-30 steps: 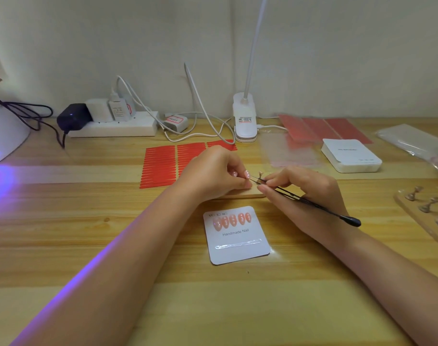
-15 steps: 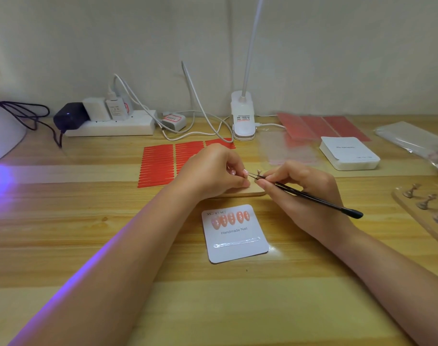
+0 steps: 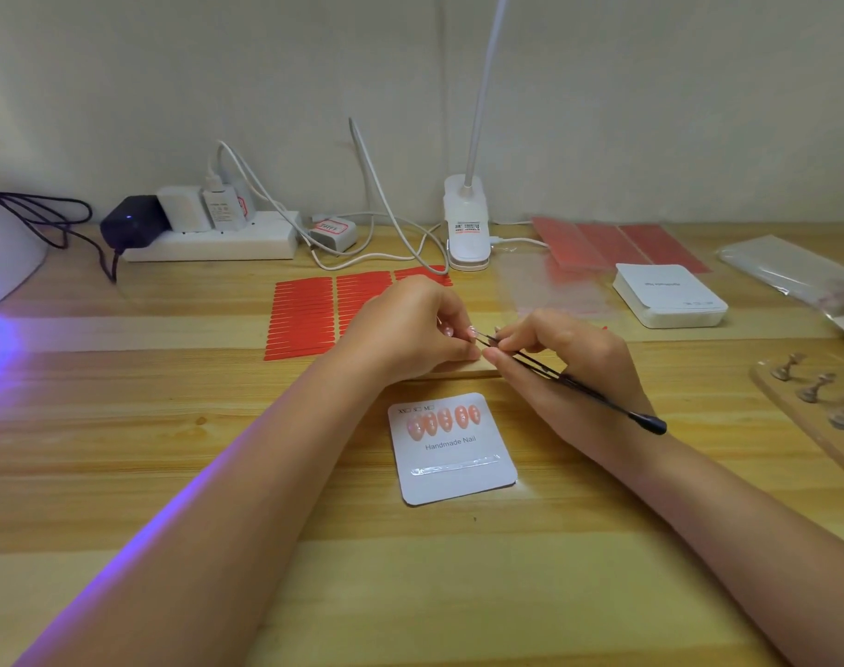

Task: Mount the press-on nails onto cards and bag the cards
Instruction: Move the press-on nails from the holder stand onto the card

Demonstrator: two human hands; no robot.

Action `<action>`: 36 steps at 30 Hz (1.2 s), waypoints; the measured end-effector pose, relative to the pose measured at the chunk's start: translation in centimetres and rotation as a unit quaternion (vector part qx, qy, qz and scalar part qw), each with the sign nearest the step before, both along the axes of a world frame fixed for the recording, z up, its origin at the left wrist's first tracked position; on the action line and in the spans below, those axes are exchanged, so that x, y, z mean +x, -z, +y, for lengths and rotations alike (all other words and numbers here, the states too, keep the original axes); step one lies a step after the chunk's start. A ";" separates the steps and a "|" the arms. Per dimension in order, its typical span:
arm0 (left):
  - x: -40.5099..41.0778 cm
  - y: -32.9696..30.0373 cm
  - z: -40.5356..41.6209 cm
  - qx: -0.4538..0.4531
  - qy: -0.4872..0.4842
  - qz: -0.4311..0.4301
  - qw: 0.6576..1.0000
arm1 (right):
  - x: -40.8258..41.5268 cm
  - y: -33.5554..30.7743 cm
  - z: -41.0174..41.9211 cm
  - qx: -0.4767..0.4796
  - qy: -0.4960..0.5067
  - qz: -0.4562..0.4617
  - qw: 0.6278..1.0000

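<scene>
A white card [image 3: 458,479] printed "Handmade Nail" lies on the table in front of me, with several pink press-on nails [image 3: 444,419] in a row along its top and a clear adhesive strip lower down. Just behind it sits a small wooden board [image 3: 463,370]. My left hand [image 3: 405,327] rests over that board with curled fingers pinching something small, which I cannot make out. My right hand [image 3: 561,358] grips black tweezers [image 3: 598,392], whose tips meet the left fingertips.
A sheet of red adhesive strips [image 3: 309,315] lies behind my left hand. A stack of white cards [image 3: 670,293], clear bags [image 3: 790,272] and red sheets [image 3: 617,243] sit at the right. A wooden nail stand [image 3: 814,392], lamp clamp [image 3: 465,228], power strip [image 3: 213,240] and UV lamp [image 3: 1,252] ring the table.
Both hands stay together over the board. The tweezers' tips have shifted slightly against the left fingertips; the card has not moved.
</scene>
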State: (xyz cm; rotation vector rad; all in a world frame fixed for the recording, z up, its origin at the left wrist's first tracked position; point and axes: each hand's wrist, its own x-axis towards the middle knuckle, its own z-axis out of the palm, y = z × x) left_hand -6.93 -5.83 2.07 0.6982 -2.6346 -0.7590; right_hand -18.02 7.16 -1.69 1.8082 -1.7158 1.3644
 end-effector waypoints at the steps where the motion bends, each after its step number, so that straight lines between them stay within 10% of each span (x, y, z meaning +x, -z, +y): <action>1: 0.0 0.0 0.0 -0.002 0.000 -0.001 1.000 | -0.1 0.0 0.0 0.000 0.002 0.012 1.000; 9: 0.0 0.0 0.1 0.012 0.000 -0.003 1.000 | 0.3 -1.5 0.2 0.070 0.015 0.016 0.997; 32: -0.2 0.1 -0.1 0.030 -0.008 -0.005 1.000 | 0.8 -3.9 -0.8 0.144 0.009 -0.462 0.875; 36: -0.2 0.2 -0.2 0.036 -0.009 -0.006 0.999 | 0.8 -4.2 -0.3 0.165 0.009 -0.392 0.905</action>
